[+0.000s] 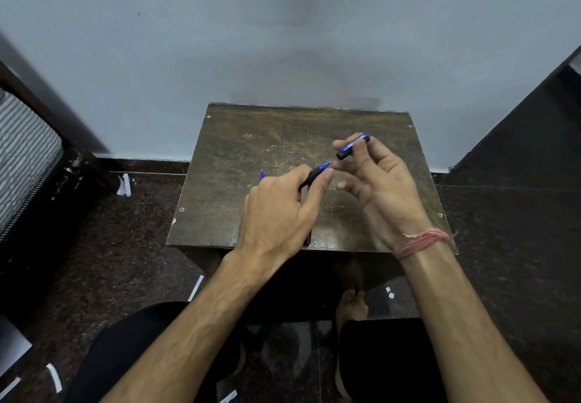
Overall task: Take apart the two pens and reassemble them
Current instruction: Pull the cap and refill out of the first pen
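My left hand [283, 211] grips a pen body [317, 173] with a black grip and a blue tip that points up and right. Just beyond that tip, my right hand [374, 176] pinches a blue pen cap [352, 147] between thumb and fingers, a small gap apart from the tip. Both are held above the small brown wooden table [245, 151]. A second blue pen part [262, 175] pokes out from behind my left hand on the table. Another dark pen piece [307, 239] shows below my left hand near the table's front edge.
The table stands against a pale blue wall [283, 41]. A striped cushion [22, 151] on dark furniture sits at the left. Paper scraps [124, 185] lie on the dark speckled floor. My knees and a bare foot [350, 305] are under the table's front.
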